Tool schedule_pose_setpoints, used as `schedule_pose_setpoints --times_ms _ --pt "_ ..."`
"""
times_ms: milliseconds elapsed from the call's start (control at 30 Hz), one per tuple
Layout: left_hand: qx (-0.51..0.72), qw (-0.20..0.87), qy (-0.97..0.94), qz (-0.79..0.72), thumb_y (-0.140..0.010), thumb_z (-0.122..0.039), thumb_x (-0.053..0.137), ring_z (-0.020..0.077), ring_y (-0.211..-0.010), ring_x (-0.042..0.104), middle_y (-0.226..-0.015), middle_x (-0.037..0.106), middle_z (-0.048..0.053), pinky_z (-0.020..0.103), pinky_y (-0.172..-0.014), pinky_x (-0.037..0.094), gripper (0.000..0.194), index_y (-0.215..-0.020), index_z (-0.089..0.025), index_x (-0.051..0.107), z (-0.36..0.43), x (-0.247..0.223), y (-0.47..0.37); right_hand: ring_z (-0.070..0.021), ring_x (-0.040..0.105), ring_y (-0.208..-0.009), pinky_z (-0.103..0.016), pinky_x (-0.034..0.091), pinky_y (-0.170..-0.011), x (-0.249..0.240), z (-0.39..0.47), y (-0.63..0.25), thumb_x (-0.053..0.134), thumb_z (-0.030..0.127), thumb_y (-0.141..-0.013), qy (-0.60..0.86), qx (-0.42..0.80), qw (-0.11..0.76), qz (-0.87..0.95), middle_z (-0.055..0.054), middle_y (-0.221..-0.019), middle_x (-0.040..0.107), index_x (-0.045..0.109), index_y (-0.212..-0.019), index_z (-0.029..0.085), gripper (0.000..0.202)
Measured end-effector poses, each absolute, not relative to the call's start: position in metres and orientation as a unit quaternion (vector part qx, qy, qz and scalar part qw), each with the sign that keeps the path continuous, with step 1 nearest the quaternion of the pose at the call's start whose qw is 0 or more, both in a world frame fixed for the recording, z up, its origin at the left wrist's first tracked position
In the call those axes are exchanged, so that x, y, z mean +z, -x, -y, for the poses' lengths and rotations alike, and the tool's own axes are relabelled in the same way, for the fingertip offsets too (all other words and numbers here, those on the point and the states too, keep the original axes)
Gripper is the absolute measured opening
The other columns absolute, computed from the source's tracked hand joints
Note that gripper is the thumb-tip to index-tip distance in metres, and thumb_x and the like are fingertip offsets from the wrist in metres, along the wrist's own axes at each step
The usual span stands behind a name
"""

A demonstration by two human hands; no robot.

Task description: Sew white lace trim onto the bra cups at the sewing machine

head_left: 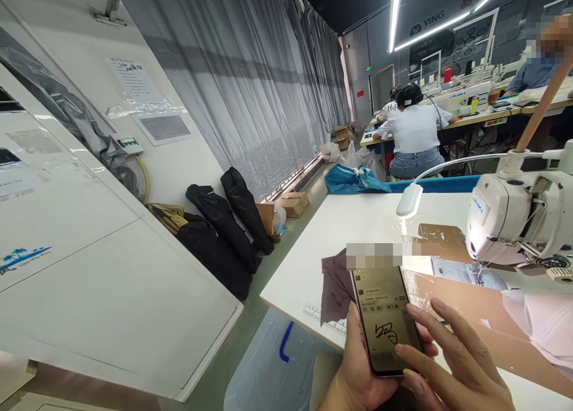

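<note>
A smartphone (385, 315) rests in my left hand (358, 369), whose fingers wrap round its back and edges. On its lit screen a handwritten character stands in dark strokes below lines of small text. My right hand (461, 357) is over the phone's right side, fingers apart and holding nothing; one fingertip is at the screen by the drawn strokes. Behind the phone, a dark mauve cloth (335, 285) lies on the white table (290, 267), partly covering printed ruler marks. To the right stands a white sewing machine (501, 211), with pale pink fabric (546, 327) in front of it.
A small lamp (409, 199) hangs over the table. Below the table's left edge is a translucent plastic bin (264, 363) with a blue handle. Black bags (215, 244) and cardboard boxes (293, 204) line the floor. A person (416, 127) sits at another bench beyond.
</note>
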State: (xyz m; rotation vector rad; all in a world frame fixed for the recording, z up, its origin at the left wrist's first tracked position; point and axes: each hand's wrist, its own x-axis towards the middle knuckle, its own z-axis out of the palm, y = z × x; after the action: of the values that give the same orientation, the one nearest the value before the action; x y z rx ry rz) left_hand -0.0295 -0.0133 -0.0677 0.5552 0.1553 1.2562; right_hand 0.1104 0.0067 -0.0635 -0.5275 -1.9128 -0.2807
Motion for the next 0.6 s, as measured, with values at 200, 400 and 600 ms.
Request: schedule_pose_setpoints --times_ms 200,400,600 --pt "0.587 0.774 -0.231 -0.051 -0.092 -0.067 0.028 0.0252 -0.101 0.06 -0.116 0.066 0.016 0.042 -0.1 0.037 0.075 -0.132 -0.009 0.056 0.013 -0.064 0.027 -0.0339 0.035 -0.135 -0.04 0.035 -0.1 -0.06 -0.004 -0.105 0.055 0.017 -0.085 0.222 -0.115 0.551 0.796 -0.016 -0.122 0.053 0.063 -0.082 0.021 0.009" --pt "0.583 0.772 -0.245 -0.066 -0.088 -0.069 0.036 0.0249 -0.102 0.059 -0.12 0.065 0.016 0.039 -0.102 0.035 0.075 -0.13 -0.01 0.057 0.012 -0.064 0.028 -0.0329 0.037 -0.134 -0.041 0.035 -0.101 -0.06 -0.005 -0.101 0.055 0.018 -0.087 0.228 -0.126 0.563 0.784 -0.016 -0.117 0.057 0.064 -0.077 0.021 0.013" --pt "0.577 0.768 -0.255 -0.11 -0.085 -0.069 0.042 0.03 -0.118 0.053 -0.123 0.064 0.014 0.038 -0.105 0.03 0.073 -0.126 -0.013 0.061 0.013 -0.057 0.027 -0.0323 0.04 -0.133 -0.04 0.037 -0.102 -0.071 -0.008 -0.101 0.058 0.02 -0.085 0.239 -0.118 0.57 0.777 -0.014 -0.119 0.059 0.064 -0.076 0.02 0.011"
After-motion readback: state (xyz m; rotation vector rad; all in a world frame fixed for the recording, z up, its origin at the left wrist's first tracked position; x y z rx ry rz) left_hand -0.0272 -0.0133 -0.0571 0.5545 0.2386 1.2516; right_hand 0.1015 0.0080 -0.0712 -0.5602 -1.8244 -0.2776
